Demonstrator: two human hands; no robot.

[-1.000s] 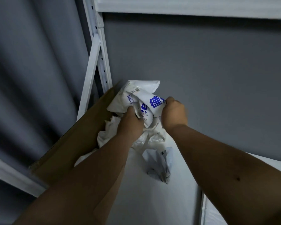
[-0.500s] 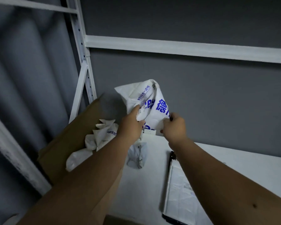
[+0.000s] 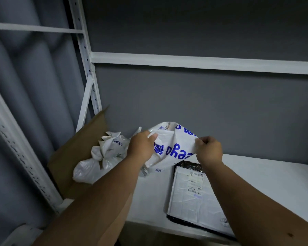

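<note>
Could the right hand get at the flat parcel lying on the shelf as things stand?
Probably yes, once it lets go: the right hand pinches the white bag just above the flat parcel, which lies on the shelf with nothing seen on top.

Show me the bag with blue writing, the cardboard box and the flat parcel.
bag with blue writing [image 3: 174, 150]: head view, on its printed middle.
cardboard box [image 3: 69, 153]: head view, on its brown side wall.
flat parcel [image 3: 194, 201]: head view, on its wrinkled top face.

Left hand [image 3: 140, 146], right hand [image 3: 209, 150] grip white printed bag [image 3: 174, 148] above shelf [image 3: 265, 176].
</note>
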